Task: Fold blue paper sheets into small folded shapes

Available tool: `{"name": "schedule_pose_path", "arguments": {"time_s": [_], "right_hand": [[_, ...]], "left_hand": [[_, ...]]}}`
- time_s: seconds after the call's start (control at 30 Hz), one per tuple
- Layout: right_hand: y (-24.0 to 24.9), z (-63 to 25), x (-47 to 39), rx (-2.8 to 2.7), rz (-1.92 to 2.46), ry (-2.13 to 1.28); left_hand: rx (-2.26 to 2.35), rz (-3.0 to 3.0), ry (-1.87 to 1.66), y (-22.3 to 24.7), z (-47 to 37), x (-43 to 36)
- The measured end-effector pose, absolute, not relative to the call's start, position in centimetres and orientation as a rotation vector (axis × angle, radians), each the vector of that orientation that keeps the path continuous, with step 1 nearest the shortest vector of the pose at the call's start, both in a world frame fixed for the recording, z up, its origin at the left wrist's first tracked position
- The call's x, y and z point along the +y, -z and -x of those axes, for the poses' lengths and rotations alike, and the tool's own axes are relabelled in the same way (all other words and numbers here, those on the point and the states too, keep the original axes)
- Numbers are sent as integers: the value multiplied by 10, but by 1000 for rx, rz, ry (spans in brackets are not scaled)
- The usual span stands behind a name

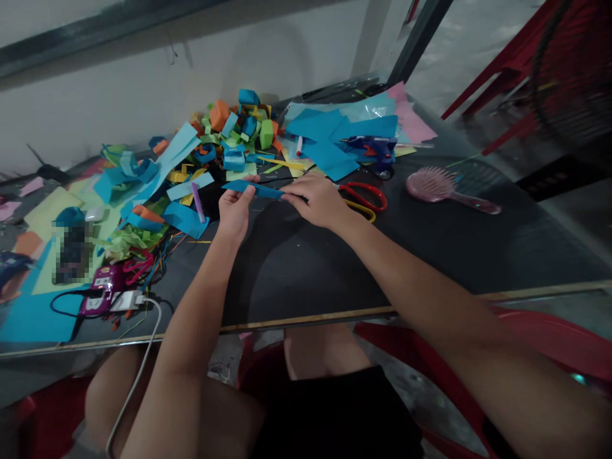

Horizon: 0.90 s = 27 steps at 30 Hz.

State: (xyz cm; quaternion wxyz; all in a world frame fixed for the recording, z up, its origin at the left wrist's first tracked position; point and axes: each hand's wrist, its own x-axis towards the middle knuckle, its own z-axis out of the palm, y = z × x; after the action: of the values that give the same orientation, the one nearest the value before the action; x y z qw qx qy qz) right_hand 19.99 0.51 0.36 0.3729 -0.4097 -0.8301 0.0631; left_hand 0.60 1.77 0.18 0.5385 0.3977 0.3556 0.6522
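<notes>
A narrow blue strip of paper [262, 190] stretches between my two hands, a little above the dark table. My left hand [236, 205] pinches its left end between thumb and fingers. At the other end, my right hand [313, 196] grips the strip with thumb and fingertips. Just beyond my right wrist lies a pair of scissors [370, 194] with red and yellow handles, its blades hidden by the hand. A purple pen-like stick [197, 203] rests on blue paper left of my left hand.
Folded paper pieces in several colours [234, 131] heap at the back. Blue sheets [329, 127] and a blue glue gun [377, 150] lie back right, a pink hairbrush [433, 185] further right. A purple power strip [102, 290] with a white cable [152, 306] sits front left.
</notes>
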Motion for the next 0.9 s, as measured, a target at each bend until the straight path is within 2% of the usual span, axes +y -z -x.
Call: {"name": "schedule_pose_path", "arguments": {"time_s": [0.17,0.9], "right_hand": [[-6,-198,4,-2170,1036,-239],[-7,-196,4,-2224,1118,-316]], "left_hand": [[865,-1068,-1489,3,-5,15],[888,-956,-1559,-2,-8,13]]}}
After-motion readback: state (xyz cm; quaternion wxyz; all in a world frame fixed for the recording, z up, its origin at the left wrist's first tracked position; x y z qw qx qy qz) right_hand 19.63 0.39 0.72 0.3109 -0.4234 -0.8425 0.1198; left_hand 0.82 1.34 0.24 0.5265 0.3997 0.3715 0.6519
